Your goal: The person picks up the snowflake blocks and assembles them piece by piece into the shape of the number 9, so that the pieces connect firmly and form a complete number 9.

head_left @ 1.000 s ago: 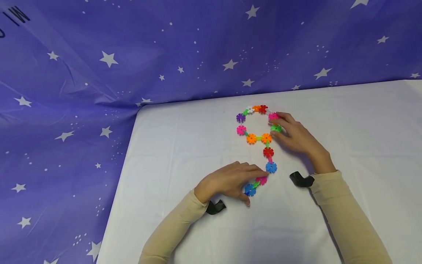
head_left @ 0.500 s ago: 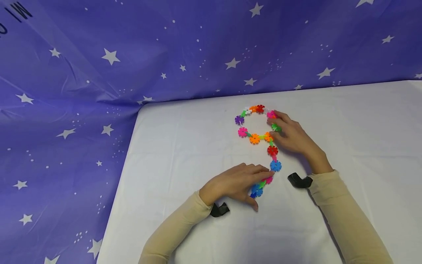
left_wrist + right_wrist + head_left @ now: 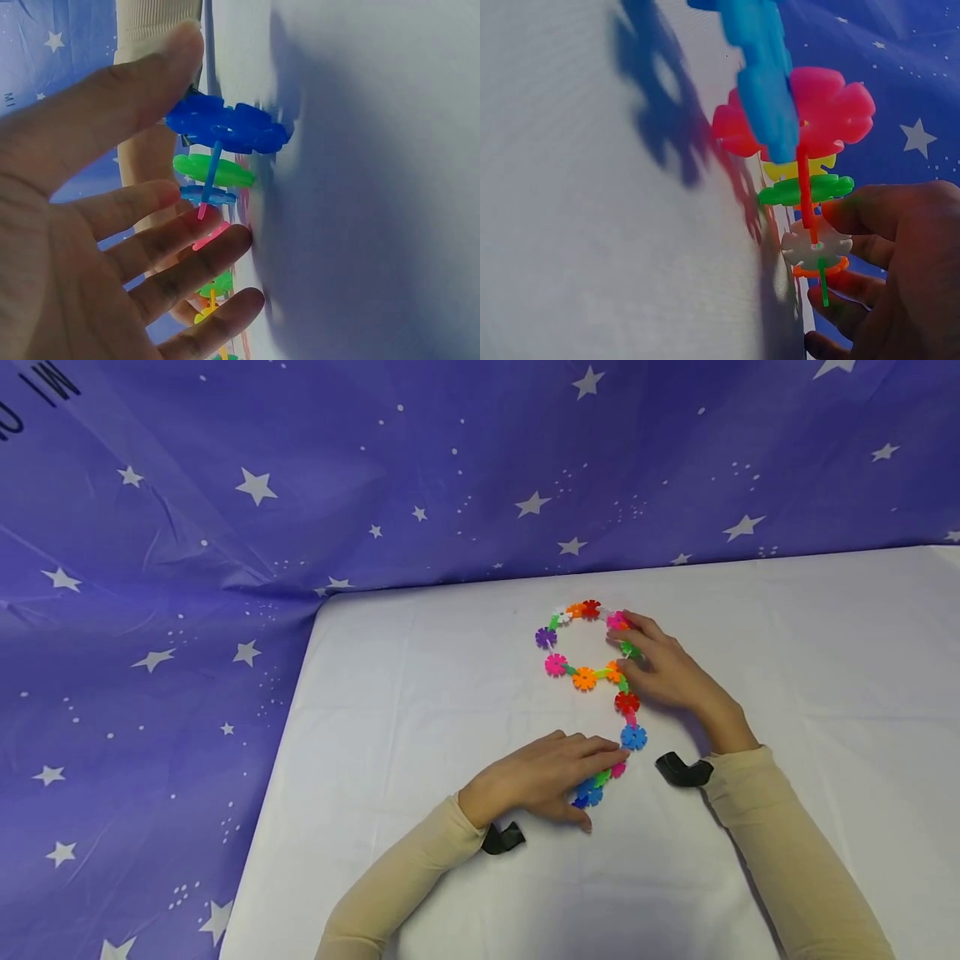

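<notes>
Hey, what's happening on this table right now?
A person is working with both hands on a chain of colourful snowflake-shaped plastic pieces lying flat on a white tablecloth. The chain forms a loop at the far end with a tail curving toward the person. The left hand rests at the tail's near end, its fingers straight and touching the blue pieces there. The right hand touches the right side of the loop with its fingertips. A purple star-printed cloth hangs behind.
</notes>
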`<state>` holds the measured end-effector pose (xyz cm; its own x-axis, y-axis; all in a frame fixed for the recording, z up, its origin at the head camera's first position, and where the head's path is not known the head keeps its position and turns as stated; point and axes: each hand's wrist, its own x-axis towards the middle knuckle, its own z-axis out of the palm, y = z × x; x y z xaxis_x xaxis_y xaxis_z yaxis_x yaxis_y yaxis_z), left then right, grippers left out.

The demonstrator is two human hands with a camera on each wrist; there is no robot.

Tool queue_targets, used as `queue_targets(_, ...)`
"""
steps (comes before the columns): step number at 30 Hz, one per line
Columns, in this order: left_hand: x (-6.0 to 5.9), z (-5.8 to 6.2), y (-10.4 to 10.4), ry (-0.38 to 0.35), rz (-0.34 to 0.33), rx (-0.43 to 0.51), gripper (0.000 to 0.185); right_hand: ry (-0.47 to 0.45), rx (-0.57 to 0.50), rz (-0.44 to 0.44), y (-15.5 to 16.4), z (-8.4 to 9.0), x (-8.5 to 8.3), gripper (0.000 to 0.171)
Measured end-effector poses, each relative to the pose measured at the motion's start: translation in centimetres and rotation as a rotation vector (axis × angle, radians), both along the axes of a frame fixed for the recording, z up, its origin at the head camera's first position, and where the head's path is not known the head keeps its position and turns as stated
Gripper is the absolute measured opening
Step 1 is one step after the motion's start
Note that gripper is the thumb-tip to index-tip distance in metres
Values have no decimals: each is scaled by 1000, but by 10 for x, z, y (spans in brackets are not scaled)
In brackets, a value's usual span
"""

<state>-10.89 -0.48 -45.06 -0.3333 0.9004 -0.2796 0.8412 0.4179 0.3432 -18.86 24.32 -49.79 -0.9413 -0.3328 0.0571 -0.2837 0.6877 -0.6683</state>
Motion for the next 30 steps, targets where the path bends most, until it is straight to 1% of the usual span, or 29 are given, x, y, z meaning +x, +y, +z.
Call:
queue_targets(5,-1,-2,1,7,-7,12,100,11,-10,9,1,0,-1,47)
queue_targets(9,-2,-4,2,34,-16,22,96,-21,11,8,1,2,-3,47)
queue_targets(12,-2,-5,3,45,-22,29,92,-54,39,25,1,4,-4,47)
queue_targets(16,-1,-5,5,45,-26,21,89,-84,66,51,-1,8,-5,47)
queue_targets(20,-1,-4,6,46,-29,14,90,-94,75,53,-1,10,-5,47)
queue_targets(24,-2,-3,5,39,-30,21,91,-86,48,56,0,9,-5,47)
queue_targets(27,-6,1,-1,14,4,57,90,-51,10,50,4,10,-3,48)
queue_targets(29,-14,8,-14,14,55,117,87,-5,14,23,10,13,2,51)
queue_targets(30,-19,13,-23,26,90,153,85,32,22,4,16,14,5,52)
